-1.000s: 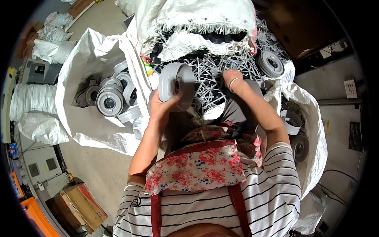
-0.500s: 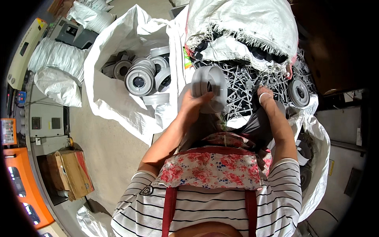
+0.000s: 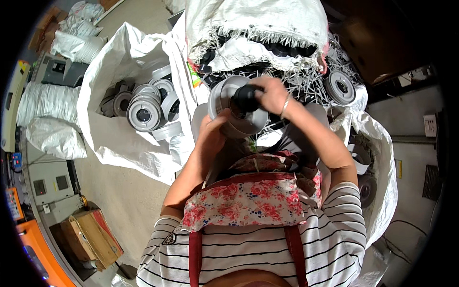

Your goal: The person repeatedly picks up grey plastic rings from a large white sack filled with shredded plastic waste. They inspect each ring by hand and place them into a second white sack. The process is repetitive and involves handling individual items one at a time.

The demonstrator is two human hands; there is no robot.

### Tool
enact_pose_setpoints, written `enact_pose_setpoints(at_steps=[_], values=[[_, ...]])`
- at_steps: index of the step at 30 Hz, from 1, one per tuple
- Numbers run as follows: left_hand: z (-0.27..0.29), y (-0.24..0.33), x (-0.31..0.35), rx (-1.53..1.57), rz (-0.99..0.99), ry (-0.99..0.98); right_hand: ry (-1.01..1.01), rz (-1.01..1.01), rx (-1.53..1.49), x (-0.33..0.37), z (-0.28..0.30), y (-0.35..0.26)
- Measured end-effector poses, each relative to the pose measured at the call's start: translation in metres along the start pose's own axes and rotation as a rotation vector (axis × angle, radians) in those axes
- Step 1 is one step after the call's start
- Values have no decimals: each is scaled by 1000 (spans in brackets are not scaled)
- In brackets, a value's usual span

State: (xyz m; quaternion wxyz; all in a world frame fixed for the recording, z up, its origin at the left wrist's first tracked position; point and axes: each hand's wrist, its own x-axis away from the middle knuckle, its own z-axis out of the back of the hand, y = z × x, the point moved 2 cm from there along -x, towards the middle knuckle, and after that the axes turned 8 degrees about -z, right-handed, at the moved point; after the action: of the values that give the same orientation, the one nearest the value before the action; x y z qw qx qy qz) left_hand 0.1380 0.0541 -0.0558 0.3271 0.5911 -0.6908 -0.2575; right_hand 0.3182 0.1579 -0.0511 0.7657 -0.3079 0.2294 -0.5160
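Note:
My left hand [image 3: 213, 130] is closed on the rim of a grey round plastic housing [image 3: 224, 90], held tilted above my lap with its hollow middle facing right. In my right hand [image 3: 273, 95] is a black round plastic piece [image 3: 246, 98], pinched at the housing's central opening. Whether the black piece is seated or only touching there, I cannot tell. Behind the hands lies a heap of thin grey plastic sticks [image 3: 302, 82]. Another grey round housing [image 3: 340, 88] rests on the heap's right side.
At the left stands an open white woven bag [image 3: 95, 136] containing several grey housings [image 3: 143, 115]. A frayed white sack [image 3: 258, 19] with black pieces at its mouth lies at the far side. Another white bag [image 3: 386, 172] is at my right. A cardboard box [image 3: 95, 237] sits lower left.
My right hand has come up from the heap with a black round piece and brought it to the housing. The housing has turned in my left hand. The whole view has shifted.

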Motion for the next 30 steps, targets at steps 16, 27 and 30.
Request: enact_pose_setpoints(at_steps=[16,27,30], values=[[-4,16,5,-211,50,22,-103,518,267,40,-1,-32],[-12,12,17,-801,-258,-49,158,477,-203,40,-18,-26],[-20,20,21,-1032,-356,-120,379,561,-144,46,-20,-30]])
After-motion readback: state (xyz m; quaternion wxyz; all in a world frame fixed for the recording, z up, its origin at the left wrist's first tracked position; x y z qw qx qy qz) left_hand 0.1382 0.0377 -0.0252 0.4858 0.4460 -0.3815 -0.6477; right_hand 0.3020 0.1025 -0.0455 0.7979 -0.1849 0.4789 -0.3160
